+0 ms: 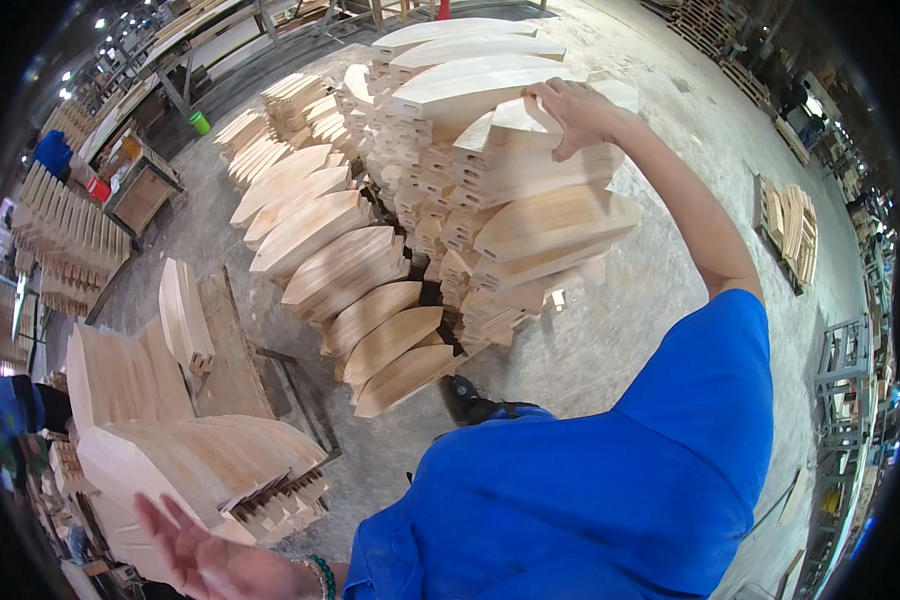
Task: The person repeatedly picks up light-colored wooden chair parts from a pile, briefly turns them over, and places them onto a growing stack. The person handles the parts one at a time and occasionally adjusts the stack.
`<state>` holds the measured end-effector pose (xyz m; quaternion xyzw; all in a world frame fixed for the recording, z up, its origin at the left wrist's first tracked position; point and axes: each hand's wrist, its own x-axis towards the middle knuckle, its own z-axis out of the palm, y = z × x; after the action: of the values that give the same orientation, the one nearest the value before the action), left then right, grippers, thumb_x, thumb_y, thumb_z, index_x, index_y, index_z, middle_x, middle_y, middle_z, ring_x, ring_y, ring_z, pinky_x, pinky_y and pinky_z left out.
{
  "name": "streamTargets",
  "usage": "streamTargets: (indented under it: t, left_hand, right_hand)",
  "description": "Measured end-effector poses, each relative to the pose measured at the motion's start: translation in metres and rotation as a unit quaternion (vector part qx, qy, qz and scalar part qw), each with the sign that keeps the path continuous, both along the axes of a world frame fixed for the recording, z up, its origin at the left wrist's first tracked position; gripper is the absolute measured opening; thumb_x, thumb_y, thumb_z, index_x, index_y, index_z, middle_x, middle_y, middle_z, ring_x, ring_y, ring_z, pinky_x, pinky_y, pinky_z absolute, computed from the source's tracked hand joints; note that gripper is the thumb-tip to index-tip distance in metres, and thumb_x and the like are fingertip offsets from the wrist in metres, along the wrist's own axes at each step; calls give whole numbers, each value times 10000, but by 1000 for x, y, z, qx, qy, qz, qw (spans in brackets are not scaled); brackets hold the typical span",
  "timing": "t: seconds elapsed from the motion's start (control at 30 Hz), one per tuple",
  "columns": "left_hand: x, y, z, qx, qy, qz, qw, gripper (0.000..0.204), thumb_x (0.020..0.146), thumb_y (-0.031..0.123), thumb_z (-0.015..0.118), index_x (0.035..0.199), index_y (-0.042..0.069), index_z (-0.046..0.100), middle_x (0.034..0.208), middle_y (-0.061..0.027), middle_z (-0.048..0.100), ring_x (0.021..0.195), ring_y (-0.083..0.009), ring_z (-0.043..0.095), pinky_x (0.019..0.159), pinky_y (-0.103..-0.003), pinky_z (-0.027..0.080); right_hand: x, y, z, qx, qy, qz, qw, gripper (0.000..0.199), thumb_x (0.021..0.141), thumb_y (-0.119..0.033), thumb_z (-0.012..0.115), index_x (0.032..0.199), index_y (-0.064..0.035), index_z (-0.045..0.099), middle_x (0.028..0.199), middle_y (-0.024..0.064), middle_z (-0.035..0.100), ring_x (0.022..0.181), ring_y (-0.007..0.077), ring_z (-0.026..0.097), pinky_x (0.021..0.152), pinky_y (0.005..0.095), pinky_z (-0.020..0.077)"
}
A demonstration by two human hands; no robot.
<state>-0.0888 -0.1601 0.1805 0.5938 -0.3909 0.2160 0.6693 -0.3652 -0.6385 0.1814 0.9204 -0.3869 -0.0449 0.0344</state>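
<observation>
At the far side of a tall stack of pale, curved wooden boards (560, 215), my right hand (575, 112) is shut on a wooden board (535, 170). Its fingers lie over the top edge, and the thumb presses the near side. Slots show in the ends of several stacked boards. My left hand (205, 558), fingers spread and palm turned up, holds nothing. Close beside it, a block of similar boards set tightly together (210, 450) rests at the lower left. A single slotted board (182, 315) stands tilted behind that block.
More curved boards (310, 235) form rows left of the tall stack. A wooden cart (142, 190) with a red container (98, 188) stands at the far left, near a green bucket (199, 123). A pallet of boards (792, 235) lies on the right. My shoe (465, 395) is by the stack.
</observation>
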Motion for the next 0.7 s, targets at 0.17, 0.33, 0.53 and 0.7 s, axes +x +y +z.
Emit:
streamTargets:
  t: [0.17, 0.33, 0.53, 0.7]
  left_hand:
    - [1, -12, -36, 81, 90, -241, 963, 413, 877, 130, 400, 1238, -53, 479, 1330, -266, 470, 1278, -373, 431, 1088, -493, 330]
    - [-29, -88, -81, 196, 332, -456, 802, 543, 921, 224, 471, 1415, 50, 329, 1393, -198, 433, 1304, -331, 412, 1080, -437, 344]
    - [-22, -129, -161, 39, 652, -418, 632, 497, 936, 381, 548, 1312, 74, 445, 1246, -136, 576, 1106, -242, 603, 954, -359, 482]
    - [6, -101, -200, -20, 729, -279, 625, 436, 912, 382, 578, 1206, 64, 521, 1131, -96, 642, 948, -205, 669, 853, -325, 541]
  right_hand:
    - [3, 34, -16, -72, 52, 92, 992, 915, 567, -247, 820, 1318, -22, 348, 1197, 162, 479, 1128, 305, 479, 1004, 407, 415]
    - [94, 142, -49, -150, -110, 308, 933, 829, 570, -273, 833, 1249, -7, 438, 1118, 148, 484, 1070, 296, 466, 1016, 419, 373]
    - [185, 213, -104, -182, -191, 386, 884, 737, 598, -272, 778, 1217, -3, 481, 1104, 155, 490, 1070, 319, 459, 1006, 448, 353]
    - [191, 205, -121, -118, -245, 452, 850, 488, 714, -169, 650, 1181, -82, 539, 1145, 141, 543, 1122, 290, 487, 983, 418, 363]
